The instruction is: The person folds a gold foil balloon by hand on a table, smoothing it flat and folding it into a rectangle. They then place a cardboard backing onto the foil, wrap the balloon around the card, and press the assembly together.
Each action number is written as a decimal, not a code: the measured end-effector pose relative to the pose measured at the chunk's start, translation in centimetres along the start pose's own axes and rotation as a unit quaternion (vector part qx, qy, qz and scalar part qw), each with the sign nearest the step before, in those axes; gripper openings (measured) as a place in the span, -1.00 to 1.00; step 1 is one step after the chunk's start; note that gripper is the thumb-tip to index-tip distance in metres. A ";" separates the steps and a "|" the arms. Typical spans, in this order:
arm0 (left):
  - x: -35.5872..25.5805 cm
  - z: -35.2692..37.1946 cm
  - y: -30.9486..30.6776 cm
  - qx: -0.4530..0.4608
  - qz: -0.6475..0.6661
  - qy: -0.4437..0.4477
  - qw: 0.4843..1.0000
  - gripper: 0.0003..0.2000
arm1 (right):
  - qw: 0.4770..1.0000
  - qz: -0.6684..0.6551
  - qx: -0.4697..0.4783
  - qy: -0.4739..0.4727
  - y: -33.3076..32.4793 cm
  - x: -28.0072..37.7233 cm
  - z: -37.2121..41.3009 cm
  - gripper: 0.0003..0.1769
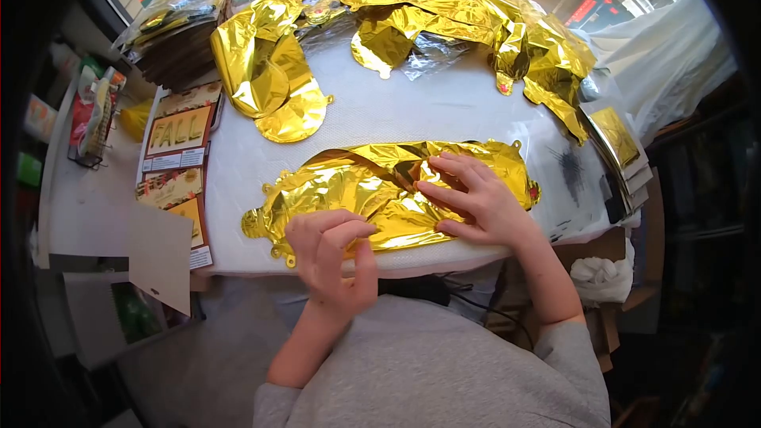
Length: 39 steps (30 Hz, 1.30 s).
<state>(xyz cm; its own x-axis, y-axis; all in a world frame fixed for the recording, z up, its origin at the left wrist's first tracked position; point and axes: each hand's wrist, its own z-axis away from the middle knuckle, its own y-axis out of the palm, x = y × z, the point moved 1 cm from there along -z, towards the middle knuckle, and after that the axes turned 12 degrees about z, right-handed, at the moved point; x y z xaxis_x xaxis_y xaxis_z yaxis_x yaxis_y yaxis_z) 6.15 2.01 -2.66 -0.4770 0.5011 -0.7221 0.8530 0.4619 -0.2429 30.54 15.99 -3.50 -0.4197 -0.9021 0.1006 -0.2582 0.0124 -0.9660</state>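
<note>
a crinkled, deflated gold foil balloon (pixel 372 190) lies flat and lengthwise at the near edge of the white surface (pixel 444 115).

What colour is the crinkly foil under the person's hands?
The foil is shiny metallic gold, seen best in the head view, beneath the right hand.

One word is legibly recorded: "FALL", printed in large gold capitals on a packaging card (pixel 181 131) laid at the table's left edge, left of the gold foil balloon (pixel 349 190). Smaller print on the white strip beneath that word cannot be read. Characters on the red signs (pixel 587 4) along the top are too small to be made out.
</note>
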 end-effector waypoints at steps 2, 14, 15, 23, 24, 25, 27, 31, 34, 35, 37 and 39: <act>-0.1 -0.8 -1.5 0.031 -0.064 0.016 0.997 -0.83 | 1.000 -0.003 -0.006 0.001 0.2 -0.1 0.1 -0.33; 7.1 -3.5 -3.3 0.171 -0.155 -0.068 0.971 -0.60 | 1.000 -0.021 -0.020 0.001 0.3 -0.1 0.1 -0.35; 7.2 -3.4 -3.3 0.201 -0.165 -0.071 0.963 -0.62 | 0.999 -0.022 -0.025 -0.003 0.3 -0.1 0.1 -0.36; 6.5 -3.1 -2.6 0.172 -0.204 -0.075 0.961 -0.64 | 0.999 0.005 -0.032 -0.014 0.2 0.0 0.5 -0.38; 6.3 -3.2 -2.5 0.157 -0.205 -0.085 0.962 -0.63 | 0.999 0.001 -0.032 -0.013 0.2 0.0 0.5 -0.39; 6.2 -3.3 -2.5 0.157 -0.205 -0.084 0.962 -0.63 | 0.999 0.002 -0.033 -0.013 0.2 0.0 0.5 -0.39; 5.9 -3.5 -2.4 0.191 -0.217 -0.078 0.954 -0.56 | 0.999 0.001 -0.035 -0.017 0.2 0.0 0.5 -0.39; 6.6 -3.0 -2.5 0.228 -0.251 -0.059 0.939 -0.51 | 0.999 0.007 -0.046 -0.021 0.2 -0.1 0.6 -0.39; 6.1 -3.1 -2.2 0.211 -0.251 -0.056 0.943 -0.51 | 0.998 0.030 -0.056 -0.029 0.2 0.1 0.7 -0.40; 5.9 -3.2 -2.1 0.202 -0.247 -0.051 0.946 -0.51 | 0.996 0.044 -0.065 -0.031 0.1 0.2 0.6 -0.40; 5.8 -3.3 -2.0 0.194 -0.241 -0.044 0.950 -0.50 | 0.995 0.058 -0.073 -0.031 0.0 0.3 0.6 -0.41; 5.8 -3.4 -1.8 0.200 -0.227 -0.010 0.953 -0.51 | 0.990 0.099 -0.088 -0.045 0.0 0.3 0.7 -0.37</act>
<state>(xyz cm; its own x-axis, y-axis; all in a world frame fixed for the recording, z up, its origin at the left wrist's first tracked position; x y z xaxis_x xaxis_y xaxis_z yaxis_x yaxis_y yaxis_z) 1.13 6.63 -4.24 -0.8151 0.3010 -0.4950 0.5745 0.3105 -0.7573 31.03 15.39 -3.65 -0.4006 -0.9090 -0.1153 -0.3301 0.2606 -0.9073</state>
